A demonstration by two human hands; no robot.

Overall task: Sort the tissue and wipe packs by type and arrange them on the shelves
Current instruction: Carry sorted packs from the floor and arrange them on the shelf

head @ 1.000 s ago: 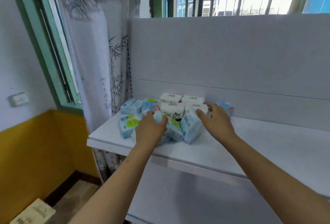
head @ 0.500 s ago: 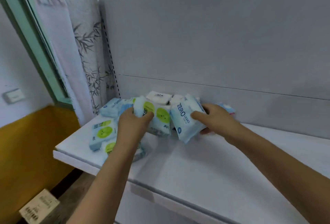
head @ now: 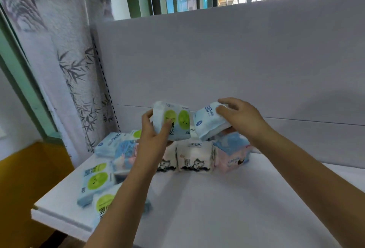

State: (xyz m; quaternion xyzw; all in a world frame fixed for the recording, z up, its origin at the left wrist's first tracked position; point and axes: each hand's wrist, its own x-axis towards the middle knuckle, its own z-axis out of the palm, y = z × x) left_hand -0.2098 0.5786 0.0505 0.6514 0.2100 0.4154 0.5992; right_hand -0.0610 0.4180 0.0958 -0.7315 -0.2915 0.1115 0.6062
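Observation:
My left hand (head: pixel 153 139) grips a white-and-blue wipe pack with two green circles (head: pixel 173 122), lifted above the pile. Beside it my right hand (head: pixel 240 118) holds a blue-and-white ZERO pack (head: pixel 207 122), also raised off the shelf. Under them stand white tissue packs with cat drawings (head: pixel 194 157) and a pink-and-blue pack (head: pixel 231 153). More green-circle packs (head: pixel 94 180) and another ZERO pack (head: pixel 110 142) lie at the left end of the white shelf (head: pixel 227 208).
The shelf's grey back panel (head: pixel 217 60) rises behind the pile. A patterned curtain (head: pixel 59 50) and a green window frame (head: pixel 19 89) are to the left. The shelf's left front corner (head: pixel 37 211) juts over a yellow lower wall (head: pixel 25 188).
Both hands have lifted their packs up off the pile, uncovering the cat-print tissue packs and the pink pack. The camera has tilted up and moved closer.

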